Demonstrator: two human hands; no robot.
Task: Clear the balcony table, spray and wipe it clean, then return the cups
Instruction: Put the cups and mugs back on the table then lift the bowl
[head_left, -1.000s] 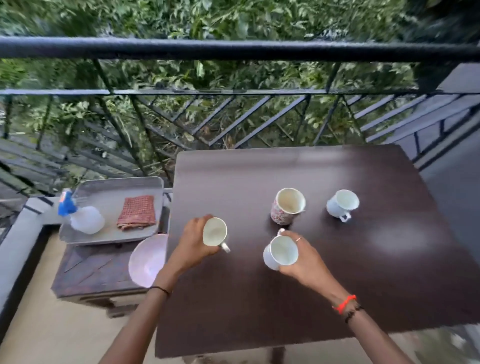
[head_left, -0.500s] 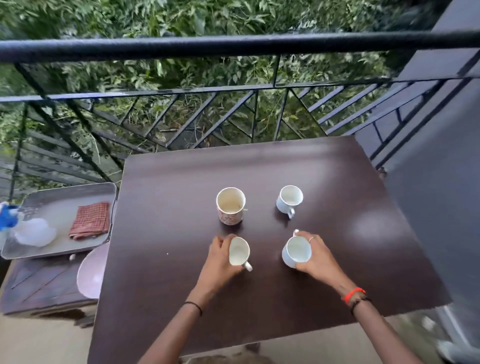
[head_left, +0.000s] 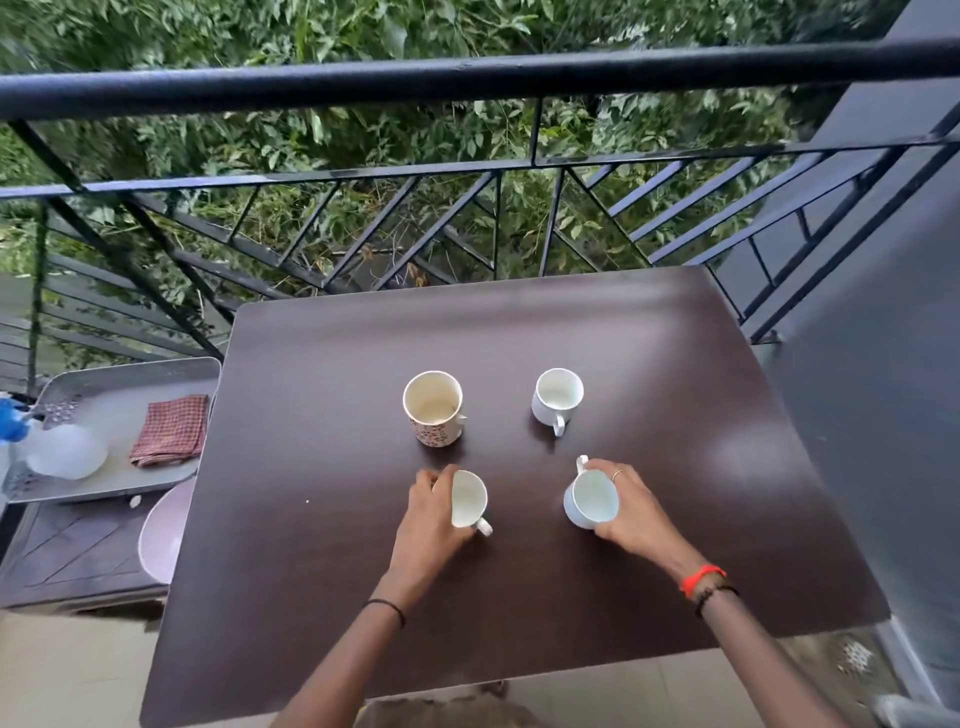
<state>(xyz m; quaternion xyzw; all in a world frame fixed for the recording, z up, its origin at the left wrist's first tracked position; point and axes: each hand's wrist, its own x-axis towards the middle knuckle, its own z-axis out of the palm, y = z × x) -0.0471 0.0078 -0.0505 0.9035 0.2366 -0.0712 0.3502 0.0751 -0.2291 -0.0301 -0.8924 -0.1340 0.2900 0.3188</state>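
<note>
– Brown table (head_left: 519, 332) by the black railing (head_left: 467, 78). What are the hands doing?
– Both arms come in from the bottom and stretch out over the table. The left hand (head_left: 428, 525) is curled round a white cup (head_left: 467, 499), with its fingers over the back and its thumb down by the handle. That cup looks tipped, with its mouth to the right.
– Is it off the table?
– I cannot tell.
– And the other hand?
– The right hand (head_left: 631, 512) wraps round the side of a second white cup (head_left: 592, 499) with bent fingers. The handle points away, toward the railing.
– Any more cups?
– Two, further back, and no one is touching them. A spotted mug (head_left: 434, 408) stands past the left hand. A small cup (head_left: 557, 400) stands past the right hand.
– What is on the left?
– A grey tray (head_left: 130, 374) beside the table. A red checked cloth (head_left: 170, 430) and a spray bottle (head_left: 60, 449) lie on it. A pink bowl (head_left: 161, 535) sits near the tray, partly hidden by the table edge.
</note>
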